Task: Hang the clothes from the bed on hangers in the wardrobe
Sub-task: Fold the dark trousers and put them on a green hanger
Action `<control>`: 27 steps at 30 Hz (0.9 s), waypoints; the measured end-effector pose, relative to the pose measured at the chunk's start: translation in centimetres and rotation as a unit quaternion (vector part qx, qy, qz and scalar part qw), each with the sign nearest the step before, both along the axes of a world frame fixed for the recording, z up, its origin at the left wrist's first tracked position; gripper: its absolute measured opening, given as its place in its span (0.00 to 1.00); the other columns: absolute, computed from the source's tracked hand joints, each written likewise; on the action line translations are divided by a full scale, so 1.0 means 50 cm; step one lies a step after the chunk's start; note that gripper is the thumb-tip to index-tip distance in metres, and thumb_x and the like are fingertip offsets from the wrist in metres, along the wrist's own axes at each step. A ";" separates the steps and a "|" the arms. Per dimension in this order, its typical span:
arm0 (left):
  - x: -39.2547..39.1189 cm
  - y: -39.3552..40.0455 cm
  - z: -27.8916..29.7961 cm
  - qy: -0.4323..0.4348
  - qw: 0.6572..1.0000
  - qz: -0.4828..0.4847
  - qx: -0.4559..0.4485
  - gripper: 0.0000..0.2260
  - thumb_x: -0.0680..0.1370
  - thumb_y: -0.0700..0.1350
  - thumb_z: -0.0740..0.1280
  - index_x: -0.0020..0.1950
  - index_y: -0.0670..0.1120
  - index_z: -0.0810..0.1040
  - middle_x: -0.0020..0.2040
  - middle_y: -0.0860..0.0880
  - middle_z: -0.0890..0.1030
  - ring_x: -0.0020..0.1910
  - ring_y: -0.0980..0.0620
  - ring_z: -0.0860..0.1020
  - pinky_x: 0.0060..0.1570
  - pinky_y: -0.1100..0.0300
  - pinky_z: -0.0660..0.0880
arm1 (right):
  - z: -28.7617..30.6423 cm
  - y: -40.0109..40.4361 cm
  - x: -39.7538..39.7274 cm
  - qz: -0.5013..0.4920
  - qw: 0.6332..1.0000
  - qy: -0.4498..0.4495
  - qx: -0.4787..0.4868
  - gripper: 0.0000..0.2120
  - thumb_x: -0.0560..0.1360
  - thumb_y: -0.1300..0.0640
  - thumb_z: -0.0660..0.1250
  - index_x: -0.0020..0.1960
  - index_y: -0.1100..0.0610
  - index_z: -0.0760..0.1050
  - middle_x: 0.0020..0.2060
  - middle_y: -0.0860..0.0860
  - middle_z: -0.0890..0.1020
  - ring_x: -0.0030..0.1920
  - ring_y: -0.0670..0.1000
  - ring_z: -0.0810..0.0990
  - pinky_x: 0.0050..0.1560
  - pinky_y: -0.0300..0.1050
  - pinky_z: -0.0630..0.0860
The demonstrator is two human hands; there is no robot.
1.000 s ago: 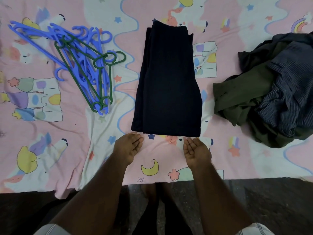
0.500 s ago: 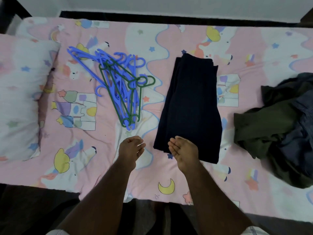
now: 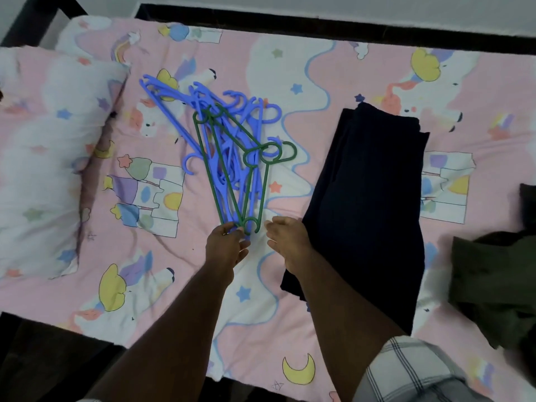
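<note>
Pillow (image 3: 43, 158) lies at the left end of the bed (image 3: 290, 68). Beside it, the heap of blue and green hangers (image 3: 232, 158) rests on the sheet; the left hand (image 3: 224, 248) pinches its near tip. The right hand (image 3: 285, 240) hovers just right, fingers loosely curled, grip empty. Folded dark trousers (image 3: 368, 213) lie next, then an olive garment (image 3: 493, 285) at the right edge.

Smooth plastic hangers (image 3: 232, 158), matt cloth bedsheet (image 3: 362, 74)
</note>
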State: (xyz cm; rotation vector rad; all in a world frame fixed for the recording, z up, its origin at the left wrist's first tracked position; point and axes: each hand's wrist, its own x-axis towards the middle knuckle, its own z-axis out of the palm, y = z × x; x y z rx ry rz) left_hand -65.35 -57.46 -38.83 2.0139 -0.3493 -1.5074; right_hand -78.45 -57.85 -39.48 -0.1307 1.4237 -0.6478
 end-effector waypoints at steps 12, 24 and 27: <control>0.029 -0.076 0.010 -0.002 0.999 -0.038 0.026 0.05 0.80 0.39 0.65 0.47 0.42 0.80 0.37 0.42 0.79 0.38 0.46 0.76 0.36 0.57 0.72 | 0.002 -0.077 0.038 0.007 0.995 0.101 0.001 0.12 0.75 0.63 0.73 0.58 0.62 0.79 0.46 0.57 0.83 0.41 0.53 0.80 0.49 0.48 0.82; -0.004 -0.138 0.091 0.047 0.996 -0.080 -0.015 0.04 0.79 0.42 0.68 0.50 0.43 0.82 0.43 0.47 0.84 0.37 0.50 0.81 0.38 0.58 0.71 | 0.082 -0.084 -0.026 -0.078 0.996 -0.043 0.017 0.09 0.80 0.70 0.63 0.59 0.65 0.76 0.41 0.58 0.83 0.37 0.52 0.81 0.38 0.40 0.80; 0.003 -0.141 0.099 0.042 0.996 -0.075 -0.034 0.06 0.79 0.45 0.68 0.49 0.47 0.85 0.44 0.48 0.85 0.38 0.50 0.80 0.41 0.56 0.70 | 0.085 -0.078 -0.011 -0.093 0.992 -0.083 0.002 0.09 0.80 0.70 0.62 0.58 0.66 0.77 0.41 0.58 0.84 0.36 0.51 0.81 0.40 0.42 0.80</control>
